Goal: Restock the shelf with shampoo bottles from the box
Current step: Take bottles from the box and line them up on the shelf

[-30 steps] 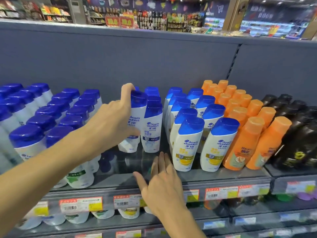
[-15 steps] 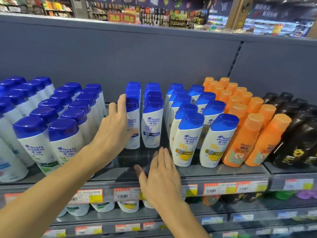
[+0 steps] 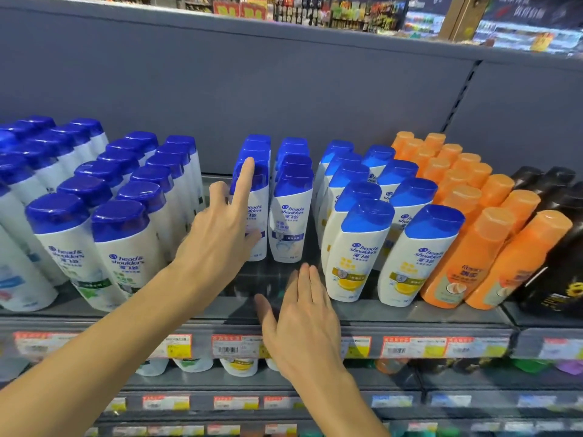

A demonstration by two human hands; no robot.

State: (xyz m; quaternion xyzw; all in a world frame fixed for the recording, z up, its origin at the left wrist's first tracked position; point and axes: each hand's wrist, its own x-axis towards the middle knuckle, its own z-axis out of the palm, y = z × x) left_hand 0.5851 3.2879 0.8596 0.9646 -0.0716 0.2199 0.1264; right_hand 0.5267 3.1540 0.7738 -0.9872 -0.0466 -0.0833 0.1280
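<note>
At shelf centre, a white Head & Shoulders shampoo bottle [image 3: 252,212] stands upright under the left hand [image 3: 217,244].
Fingers straight, touching it, gripping nothing; the right hand [image 3: 303,323] lies flat on the shelf [image 3: 157,313] at 5 o'clock, open. Yellow-label bottles [image 3: 350,257] at 3 o'clock, green-label bottles [image 3: 123,257] at 9 o'clock, orange bottles [image 3: 457,247] beyond.

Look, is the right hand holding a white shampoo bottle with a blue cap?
No, the right hand lies flat and open on the grey metal shelf, holding nothing.
</note>
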